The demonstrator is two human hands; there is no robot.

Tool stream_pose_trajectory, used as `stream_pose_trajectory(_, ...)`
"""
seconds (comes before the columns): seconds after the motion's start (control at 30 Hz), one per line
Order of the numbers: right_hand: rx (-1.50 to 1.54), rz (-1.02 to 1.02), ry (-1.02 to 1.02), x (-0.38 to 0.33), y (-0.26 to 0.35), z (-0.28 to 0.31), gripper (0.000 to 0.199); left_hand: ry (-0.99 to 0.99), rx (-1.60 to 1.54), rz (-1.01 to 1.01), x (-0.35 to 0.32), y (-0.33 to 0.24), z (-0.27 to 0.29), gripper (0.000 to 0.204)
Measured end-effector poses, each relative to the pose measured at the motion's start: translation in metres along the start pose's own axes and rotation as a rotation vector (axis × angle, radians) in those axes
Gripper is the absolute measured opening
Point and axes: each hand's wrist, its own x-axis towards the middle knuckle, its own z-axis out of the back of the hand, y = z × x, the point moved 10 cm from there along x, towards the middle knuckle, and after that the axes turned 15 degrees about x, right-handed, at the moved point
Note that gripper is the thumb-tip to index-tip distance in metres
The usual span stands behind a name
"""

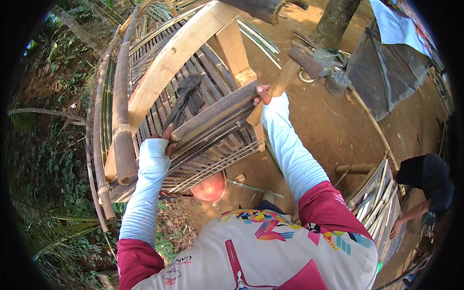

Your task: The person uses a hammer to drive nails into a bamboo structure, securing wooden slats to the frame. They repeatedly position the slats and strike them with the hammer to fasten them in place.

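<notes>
My left hand (168,140) is closed round the left end of several split bamboo slats (212,112). They lie side by side across a bamboo bench frame. My right hand (264,94) is closed at the slats' right end, with its fingertips against the top slat. A wooden mallet (279,84) with a pale handle and a dark head is held in the same hand, its head pointing away to the right. Just beyond the slats, a dark cloth (186,99) lies on the slatted seat (166,104). The palm sides of both hands are hidden.
A curved wooden board (176,53) and a thick bamboo pole (122,106) border the bench. Under it sits a red bowl (210,187). At the right, another person's hand (397,228) is beside a stack of bamboo strips (377,203). A tree trunk (335,24) stands behind; plants cover the left slope.
</notes>
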Motion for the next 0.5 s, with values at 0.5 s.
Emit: stream_pose_trajectory(0.5,0.009,-0.061,0.059,0.006,-0.007,0.001,0.024,-0.066,-0.020,-0.048,0.019,-0.025,0.005,0.064)
